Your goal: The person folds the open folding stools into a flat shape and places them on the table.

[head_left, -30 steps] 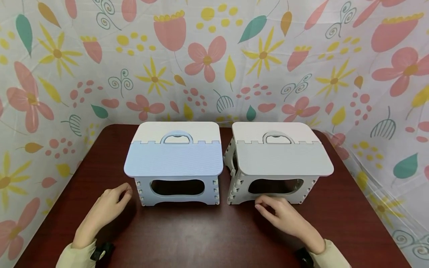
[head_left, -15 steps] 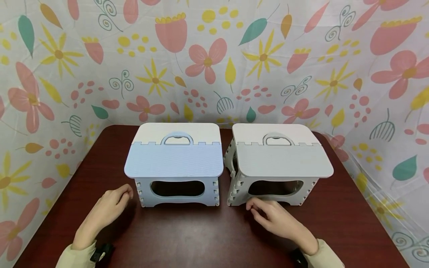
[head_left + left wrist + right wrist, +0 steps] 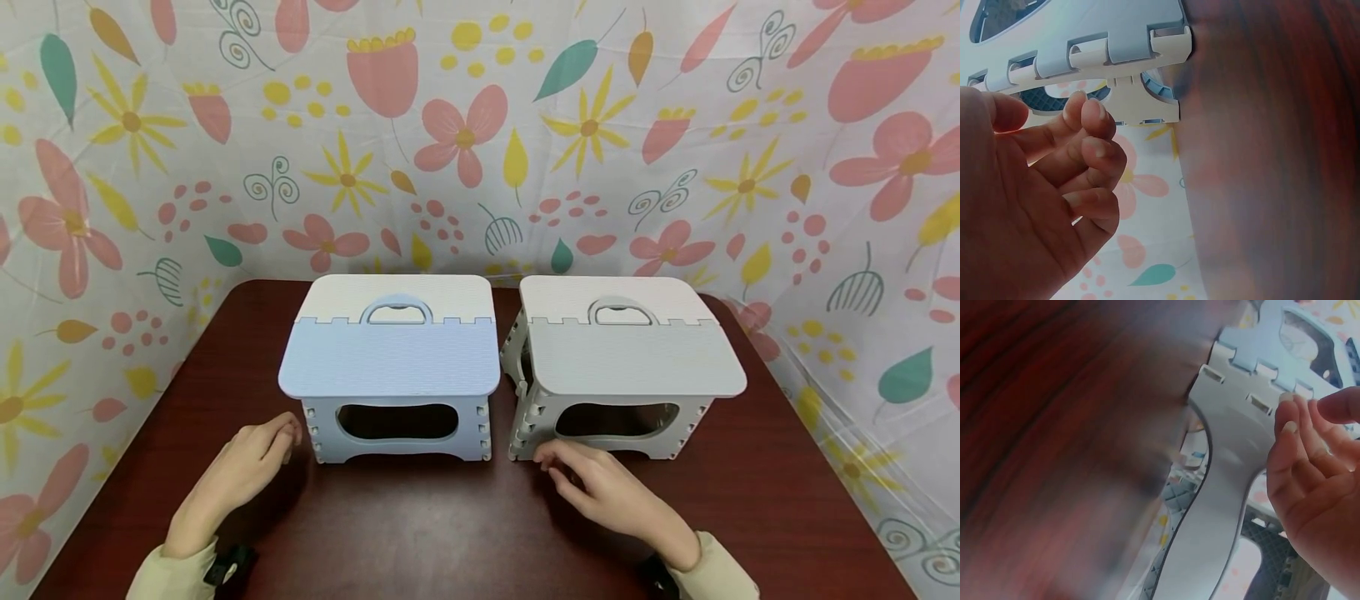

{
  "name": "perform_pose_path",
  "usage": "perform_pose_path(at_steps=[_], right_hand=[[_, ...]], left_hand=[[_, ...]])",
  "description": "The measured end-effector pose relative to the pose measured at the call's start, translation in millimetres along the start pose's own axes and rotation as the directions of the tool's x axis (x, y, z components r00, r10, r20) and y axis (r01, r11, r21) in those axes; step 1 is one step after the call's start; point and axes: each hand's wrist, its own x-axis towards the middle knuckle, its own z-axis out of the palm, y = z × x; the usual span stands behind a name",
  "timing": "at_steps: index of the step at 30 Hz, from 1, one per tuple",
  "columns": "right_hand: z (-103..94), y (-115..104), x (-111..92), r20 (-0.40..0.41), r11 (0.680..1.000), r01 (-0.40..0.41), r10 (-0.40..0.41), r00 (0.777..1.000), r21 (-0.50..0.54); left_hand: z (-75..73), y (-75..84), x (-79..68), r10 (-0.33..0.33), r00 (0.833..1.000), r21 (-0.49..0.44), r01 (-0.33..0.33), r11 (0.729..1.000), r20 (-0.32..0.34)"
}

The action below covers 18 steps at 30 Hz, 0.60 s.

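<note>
Two folding step stools stand set up side by side on the table. The left one is a blue folding stool, white along the back half of its top, with a carry handle in the middle. To its right is a grey folding stool of the same shape. My left hand hovers beside the blue stool's front left leg, fingers loosely bent around nothing, as the left wrist view also shows. My right hand is in front of the grey stool's lower front left corner; its fingers are loosely curled with nothing between them.
A dark reddish-brown table carries both stools near its back edge. Behind and along the sides hangs a white cloth printed with flowers and leaves. A narrow gap separates the stools. Black bands circle the wrists.
My right hand has slid left along the front of the grey stool, toward its left leg. The left hand has barely moved, and both stools stay in place.
</note>
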Motion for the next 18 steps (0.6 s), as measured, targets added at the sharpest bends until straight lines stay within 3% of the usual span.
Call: perform_pose_path(at_steps=[9, 18], right_hand=[[2.9, -12.8, 13.0, -0.014, 0.999, -0.038, 0.038, 0.999, 0.038], [7.6, -31.4, 27.3, -0.028, 0.990, -0.141, 0.142, 0.990, 0.023]], left_hand=[[-0.1, 2.1, 0.1, 0.022, 0.999, 0.003, -0.022, 1.000, -0.037], [1.4, 0.6, 0.5, 0.046, 0.994, 0.004, -0.045, 0.999, -0.096]])
